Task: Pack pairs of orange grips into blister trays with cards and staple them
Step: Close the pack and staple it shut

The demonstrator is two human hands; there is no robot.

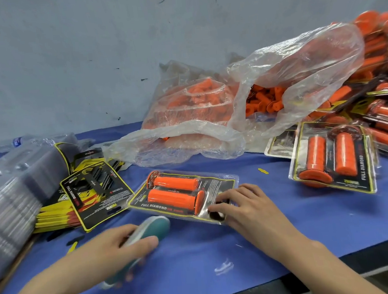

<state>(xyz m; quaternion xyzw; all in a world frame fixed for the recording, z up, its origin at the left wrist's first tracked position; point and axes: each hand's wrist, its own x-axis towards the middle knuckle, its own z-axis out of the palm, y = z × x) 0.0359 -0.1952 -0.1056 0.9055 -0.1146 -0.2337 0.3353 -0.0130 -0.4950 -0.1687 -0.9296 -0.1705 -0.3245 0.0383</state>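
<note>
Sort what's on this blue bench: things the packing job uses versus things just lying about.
Job: clear blister pack with two orange grips, under the right hand; teal stapler in the left hand; black-and-yellow printed cards; stack of clear blister trays; clear plastic bags of loose orange grips; pile of finished packs.
Lying about: clear plastic water bottle; small yellow card scrap.

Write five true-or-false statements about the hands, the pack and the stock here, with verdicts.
1. The left hand grips a teal stapler. True.
2. The right hand lifts the blister pack into the air. False: its fingers rest on the pack, which lies flat on the blue table.
3. The blister pack holds two orange grips. True.
4. The clear bags hold printed cards. False: they hold loose grips; the cards lie at the left.
5. At the right lie finished packs. True.
</note>
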